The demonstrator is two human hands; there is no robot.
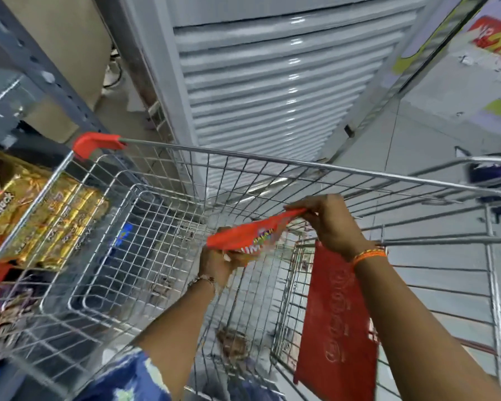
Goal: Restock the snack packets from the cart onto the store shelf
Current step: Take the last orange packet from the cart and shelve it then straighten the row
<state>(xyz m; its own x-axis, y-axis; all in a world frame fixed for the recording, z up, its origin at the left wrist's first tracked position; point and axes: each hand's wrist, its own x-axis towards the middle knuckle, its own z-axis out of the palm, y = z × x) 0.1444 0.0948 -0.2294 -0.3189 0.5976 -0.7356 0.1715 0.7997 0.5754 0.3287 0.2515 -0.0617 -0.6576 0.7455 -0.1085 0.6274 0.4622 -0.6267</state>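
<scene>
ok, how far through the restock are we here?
Done: the cart basket looks nearly empty, no packets clearly left inside, and gold packets already sit on the shelf to the left. In hand: both hands, left and right, hold one red snack packet over the cart. Left: that packet still has to reach the shelf. A red flap hangs on the cart.

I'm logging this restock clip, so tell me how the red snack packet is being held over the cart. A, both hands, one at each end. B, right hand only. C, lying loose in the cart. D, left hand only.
A: the left hand grips the near end of the red snack packet and the right hand pinches its far end, above the cart.
</scene>
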